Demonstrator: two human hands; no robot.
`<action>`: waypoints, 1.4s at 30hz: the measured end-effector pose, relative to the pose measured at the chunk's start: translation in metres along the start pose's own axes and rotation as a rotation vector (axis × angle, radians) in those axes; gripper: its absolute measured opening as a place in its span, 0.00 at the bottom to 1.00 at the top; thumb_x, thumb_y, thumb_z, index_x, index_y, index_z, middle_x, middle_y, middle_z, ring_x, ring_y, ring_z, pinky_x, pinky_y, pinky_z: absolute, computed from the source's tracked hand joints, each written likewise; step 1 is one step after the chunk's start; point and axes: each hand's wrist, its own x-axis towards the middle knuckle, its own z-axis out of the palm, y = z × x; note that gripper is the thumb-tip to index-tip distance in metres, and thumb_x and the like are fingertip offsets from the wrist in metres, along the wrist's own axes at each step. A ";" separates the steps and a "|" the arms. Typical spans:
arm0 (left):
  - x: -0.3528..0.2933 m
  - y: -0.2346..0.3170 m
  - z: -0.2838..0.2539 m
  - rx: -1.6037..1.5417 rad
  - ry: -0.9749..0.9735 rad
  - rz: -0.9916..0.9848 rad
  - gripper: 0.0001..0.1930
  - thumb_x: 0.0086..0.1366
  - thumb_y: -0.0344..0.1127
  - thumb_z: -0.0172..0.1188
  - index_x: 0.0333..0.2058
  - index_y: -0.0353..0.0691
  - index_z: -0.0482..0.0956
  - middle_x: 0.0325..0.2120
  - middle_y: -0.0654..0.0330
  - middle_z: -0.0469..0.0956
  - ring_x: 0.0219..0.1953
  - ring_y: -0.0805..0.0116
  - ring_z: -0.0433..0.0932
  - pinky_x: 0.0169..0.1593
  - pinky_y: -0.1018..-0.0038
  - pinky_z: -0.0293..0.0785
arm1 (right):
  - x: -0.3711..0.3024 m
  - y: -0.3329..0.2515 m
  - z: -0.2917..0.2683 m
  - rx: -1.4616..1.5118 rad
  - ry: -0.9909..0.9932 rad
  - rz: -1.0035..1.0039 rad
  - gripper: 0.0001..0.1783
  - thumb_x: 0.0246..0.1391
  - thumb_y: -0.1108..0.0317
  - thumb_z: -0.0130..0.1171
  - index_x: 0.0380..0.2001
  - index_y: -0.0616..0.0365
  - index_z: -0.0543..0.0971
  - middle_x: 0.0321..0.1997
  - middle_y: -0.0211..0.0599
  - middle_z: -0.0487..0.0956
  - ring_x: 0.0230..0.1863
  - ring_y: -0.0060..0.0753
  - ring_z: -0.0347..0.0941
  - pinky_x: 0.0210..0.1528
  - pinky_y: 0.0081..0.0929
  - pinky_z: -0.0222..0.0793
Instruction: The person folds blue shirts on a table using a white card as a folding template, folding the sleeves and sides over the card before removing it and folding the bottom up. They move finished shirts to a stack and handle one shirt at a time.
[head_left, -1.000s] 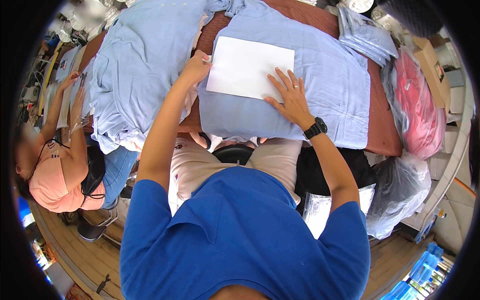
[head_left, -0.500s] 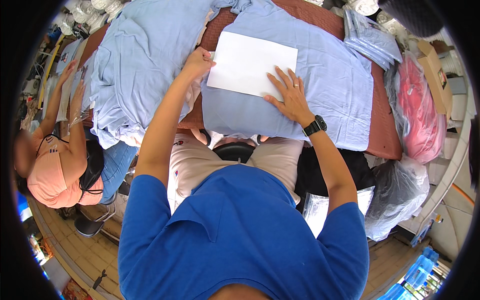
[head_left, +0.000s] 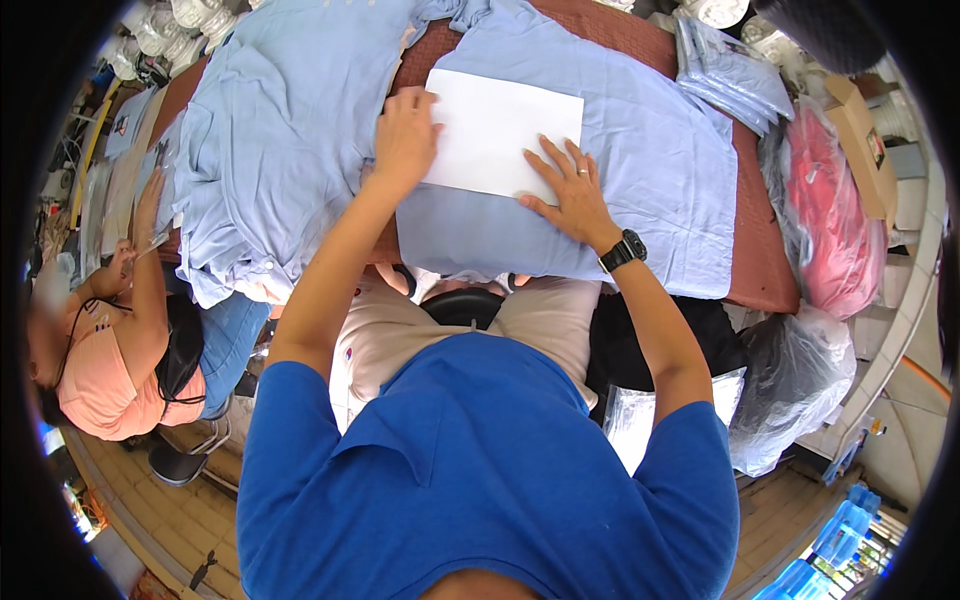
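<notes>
Both hands rest on a white sheet of card (head_left: 500, 132) that lies on a light blue shirt (head_left: 640, 190), seen from above the person's head. Left hand (head_left: 405, 140) lies palm down at the sheet's left edge, fingers loosely curled over the border where card meets cloth; whether it grips the edge cannot be told. Right hand (head_left: 570, 190) lies open and flat, fingers spread, on the sheet's lower right part, pinning it without gripping. A black wristwatch (head_left: 622, 250) sits on that wrist.

Going from largest to smallest: a brown table (head_left: 765, 270) carries everything. A heap of light blue garments (head_left: 270, 150) covers its left half, just beside the left hand. The spread shirt fills the middle, with the white sheet lying on its upper part, tilted slightly. Folded blue shirts in clear bags (head_left: 725, 75) lie at the far right corner. A bag of pink garments (head_left: 835, 220) stands right of the table. Another person in a peach top (head_left: 95, 370) sits at the left.
</notes>
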 end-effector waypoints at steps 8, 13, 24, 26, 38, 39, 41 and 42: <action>-0.015 0.005 0.042 0.006 -0.210 0.416 0.28 0.70 0.54 0.51 0.65 0.55 0.66 0.71 0.62 0.55 0.73 0.51 0.47 0.73 0.49 0.42 | 0.001 -0.001 0.001 0.002 0.001 -0.003 0.39 0.57 0.34 0.53 0.67 0.38 0.67 0.75 0.33 0.56 0.75 0.56 0.45 0.70 0.68 0.40; -0.018 0.005 0.045 0.015 -0.220 0.390 0.29 0.70 0.57 0.48 0.67 0.57 0.65 0.71 0.63 0.55 0.73 0.54 0.47 0.73 0.48 0.41 | -0.001 -0.002 0.003 0.005 0.017 0.000 0.39 0.57 0.34 0.53 0.68 0.37 0.66 0.75 0.32 0.56 0.74 0.56 0.45 0.70 0.69 0.39; -0.017 0.006 0.042 0.014 -0.209 0.393 0.29 0.70 0.57 0.48 0.67 0.56 0.65 0.71 0.62 0.55 0.73 0.54 0.47 0.73 0.49 0.40 | -0.004 -0.001 0.005 0.049 0.045 0.019 0.39 0.57 0.34 0.53 0.67 0.38 0.66 0.76 0.33 0.54 0.74 0.62 0.42 0.71 0.68 0.37; -0.017 0.007 0.041 0.003 -0.217 0.387 0.29 0.70 0.57 0.48 0.67 0.57 0.65 0.71 0.62 0.54 0.73 0.54 0.47 0.73 0.49 0.39 | -0.004 -0.002 0.005 0.048 0.042 0.030 0.39 0.57 0.34 0.53 0.67 0.38 0.66 0.76 0.33 0.55 0.74 0.61 0.42 0.71 0.68 0.37; -0.016 0.006 0.040 0.006 -0.225 0.375 0.29 0.70 0.57 0.48 0.67 0.56 0.65 0.71 0.63 0.54 0.74 0.55 0.47 0.73 0.50 0.38 | -0.003 -0.004 0.003 0.019 0.035 0.034 0.38 0.57 0.35 0.54 0.67 0.39 0.67 0.75 0.34 0.56 0.74 0.60 0.43 0.71 0.67 0.38; -0.017 0.005 0.041 0.009 -0.223 0.373 0.29 0.70 0.57 0.48 0.67 0.56 0.65 0.71 0.63 0.54 0.74 0.55 0.47 0.73 0.50 0.38 | -0.003 -0.004 0.002 0.021 0.034 0.034 0.38 0.57 0.35 0.54 0.67 0.39 0.67 0.75 0.34 0.56 0.74 0.60 0.44 0.71 0.67 0.38; -0.017 0.005 0.042 -0.002 -0.224 0.371 0.29 0.70 0.57 0.48 0.67 0.56 0.65 0.71 0.63 0.55 0.74 0.56 0.47 0.73 0.50 0.38 | -0.003 -0.005 0.002 0.022 0.034 0.034 0.38 0.57 0.35 0.54 0.67 0.40 0.67 0.75 0.34 0.56 0.74 0.60 0.44 0.71 0.66 0.38; -0.017 0.005 0.042 -0.007 -0.224 0.370 0.29 0.70 0.57 0.49 0.67 0.57 0.65 0.71 0.63 0.55 0.74 0.56 0.47 0.73 0.50 0.38 | -0.003 -0.005 0.002 0.022 0.034 0.033 0.38 0.57 0.35 0.54 0.66 0.40 0.68 0.75 0.34 0.56 0.74 0.60 0.44 0.71 0.66 0.38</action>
